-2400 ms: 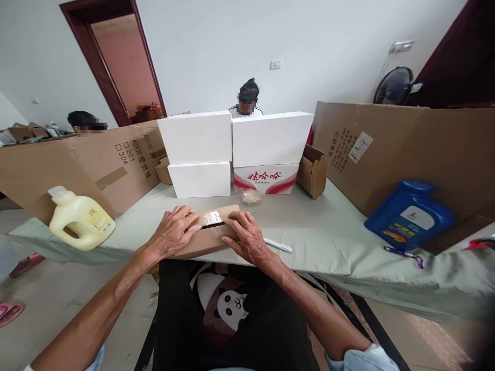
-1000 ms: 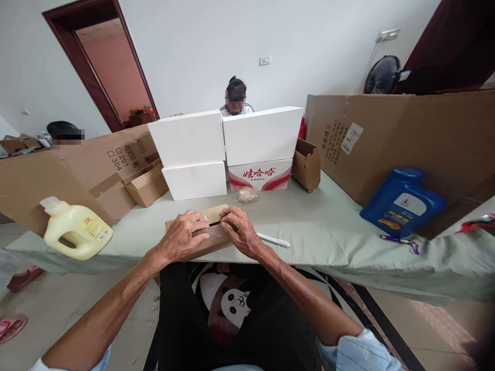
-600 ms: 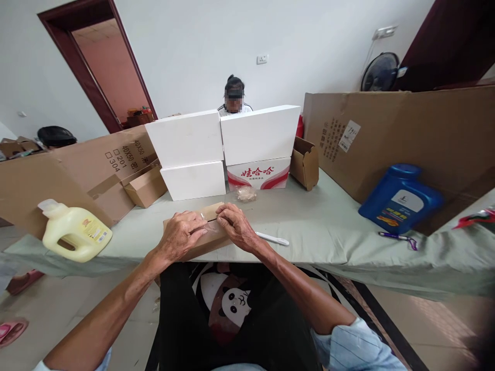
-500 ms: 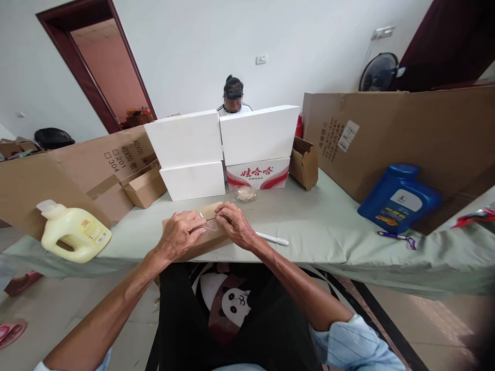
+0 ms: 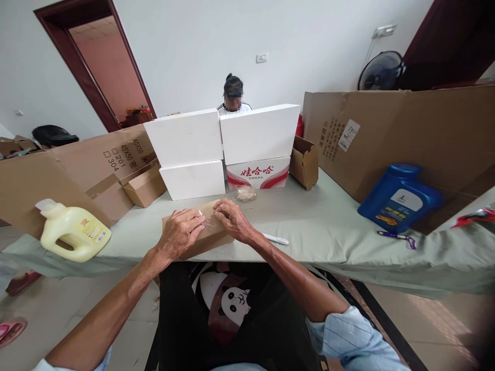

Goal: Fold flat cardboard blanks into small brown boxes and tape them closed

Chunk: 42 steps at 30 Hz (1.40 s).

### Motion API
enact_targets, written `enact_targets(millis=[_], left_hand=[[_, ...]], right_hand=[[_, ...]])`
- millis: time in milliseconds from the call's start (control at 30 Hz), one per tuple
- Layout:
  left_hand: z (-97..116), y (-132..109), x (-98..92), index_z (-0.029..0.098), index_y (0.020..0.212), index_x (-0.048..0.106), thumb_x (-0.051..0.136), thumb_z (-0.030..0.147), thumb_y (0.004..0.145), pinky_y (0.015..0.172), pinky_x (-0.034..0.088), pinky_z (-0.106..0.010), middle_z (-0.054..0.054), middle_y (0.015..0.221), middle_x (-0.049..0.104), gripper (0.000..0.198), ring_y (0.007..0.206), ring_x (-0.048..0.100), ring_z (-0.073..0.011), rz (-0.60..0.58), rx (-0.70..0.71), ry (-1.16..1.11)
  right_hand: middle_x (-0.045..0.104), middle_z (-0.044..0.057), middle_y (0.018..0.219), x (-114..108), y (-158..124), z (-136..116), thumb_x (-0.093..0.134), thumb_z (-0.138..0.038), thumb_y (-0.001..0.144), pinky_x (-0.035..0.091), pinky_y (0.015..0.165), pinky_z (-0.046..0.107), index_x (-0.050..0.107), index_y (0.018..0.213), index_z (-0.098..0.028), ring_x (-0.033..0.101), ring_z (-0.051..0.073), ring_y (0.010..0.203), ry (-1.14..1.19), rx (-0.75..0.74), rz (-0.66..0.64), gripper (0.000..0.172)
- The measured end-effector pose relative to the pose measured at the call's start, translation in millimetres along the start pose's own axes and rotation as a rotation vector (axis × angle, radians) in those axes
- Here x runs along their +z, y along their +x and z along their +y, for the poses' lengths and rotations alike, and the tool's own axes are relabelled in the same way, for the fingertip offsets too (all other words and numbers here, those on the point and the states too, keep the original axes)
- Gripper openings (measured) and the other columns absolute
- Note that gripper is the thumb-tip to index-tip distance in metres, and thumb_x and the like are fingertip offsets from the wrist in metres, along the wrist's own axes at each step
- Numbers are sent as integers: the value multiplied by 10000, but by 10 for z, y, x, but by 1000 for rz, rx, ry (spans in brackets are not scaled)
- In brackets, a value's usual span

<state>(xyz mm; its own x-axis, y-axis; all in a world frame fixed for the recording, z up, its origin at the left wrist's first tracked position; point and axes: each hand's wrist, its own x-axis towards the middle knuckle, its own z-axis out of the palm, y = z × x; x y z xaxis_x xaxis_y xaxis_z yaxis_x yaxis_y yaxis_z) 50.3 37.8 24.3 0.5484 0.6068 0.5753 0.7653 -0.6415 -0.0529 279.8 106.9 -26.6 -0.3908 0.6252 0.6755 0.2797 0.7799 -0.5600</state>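
Resting on the left part of a cardboard box (image 5: 212,241), the left hand (image 5: 178,232) bends its fingers close together. The box lies beneath both hands near the edge of the table (image 5: 317,232), its long axis slanting away rightward. Clear tape (image 5: 211,222) shows between. The right hand (image 5: 234,220), equally near, curls its fingers over the right part; whether either pinches tape cannot be told.

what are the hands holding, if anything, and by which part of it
The box is touched on top, left grip at its left end, right grip toward its right; whether either pinches the clear film between them can't be told.
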Motion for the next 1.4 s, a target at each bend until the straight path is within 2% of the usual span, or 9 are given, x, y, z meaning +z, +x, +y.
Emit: enact_targets(millis=[267,467,533,667,733,967,1133,1267,1400], left_hand=[[-36,-15,24,224,1128,788,594,200,1076,840,505,-396,-74,1113,823,202,1009,753,-242,25,80,41],[-74,-4,33,262,976,818,623,195,1045,825,515,-376,-62,1083,805,217,987,746,-228,-10,59,33],[-82,1,27,261,1024,826,622,187,1041,839,545,-376,-66,1086,805,217,982,748,-226,-10,44,-10],[-105,-9,0,257,1263,789,620,207,1059,962,610,-396,-84,1202,809,270,1098,760,-243,-16,7,-171],[-112,-17,-10,257,1301,777,613,225,1072,971,620,-378,-85,1215,803,283,1101,764,-237,-31,-14,-210],[-54,-5,24,255,1323,769,570,209,1085,790,587,-309,-73,1073,754,313,878,731,-202,-58,32,38],[-71,-47,100,219,1333,760,519,221,1114,805,594,-312,-92,1086,778,326,930,746,-217,-4,44,53],[-142,-91,86,207,1238,797,494,268,1128,842,606,-319,-91,1044,801,328,949,754,-217,29,15,-58],[-290,-9,-104,226,946,825,486,341,1114,848,571,-356,-78,981,768,395,926,690,-230,-119,-123,-69]], right_hand=[[714,90,1119,-11,34,-17,529,-256,1077,504,964,408,612,876,-233,656,230,1068,32,-5,5,219],[715,80,1104,-20,67,-35,532,-248,1075,506,953,396,613,849,-230,660,220,1050,32,4,0,241],[716,78,1106,-23,71,-30,536,-250,1074,507,952,393,610,849,-229,659,218,1052,42,4,-3,237],[711,74,1107,-31,69,-14,540,-253,1079,503,963,395,591,846,-234,649,213,1058,74,-1,-12,239],[705,75,1104,-34,72,-10,543,-268,1082,500,969,397,594,845,-232,643,214,1060,83,2,-18,245],[707,80,1107,-27,78,-24,524,-267,1072,490,964,403,569,855,-241,645,223,1055,64,-15,-23,223],[698,75,1094,-12,69,-38,527,-272,1073,490,941,403,557,843,-237,643,221,1036,88,-4,-5,235],[700,75,1093,0,65,-35,536,-270,1068,486,957,410,569,845,-235,641,225,1050,103,3,-18,228],[698,79,1090,-14,47,-64,538,-287,1079,474,943,405,573,852,-233,631,225,1035,105,-2,-12,235]])
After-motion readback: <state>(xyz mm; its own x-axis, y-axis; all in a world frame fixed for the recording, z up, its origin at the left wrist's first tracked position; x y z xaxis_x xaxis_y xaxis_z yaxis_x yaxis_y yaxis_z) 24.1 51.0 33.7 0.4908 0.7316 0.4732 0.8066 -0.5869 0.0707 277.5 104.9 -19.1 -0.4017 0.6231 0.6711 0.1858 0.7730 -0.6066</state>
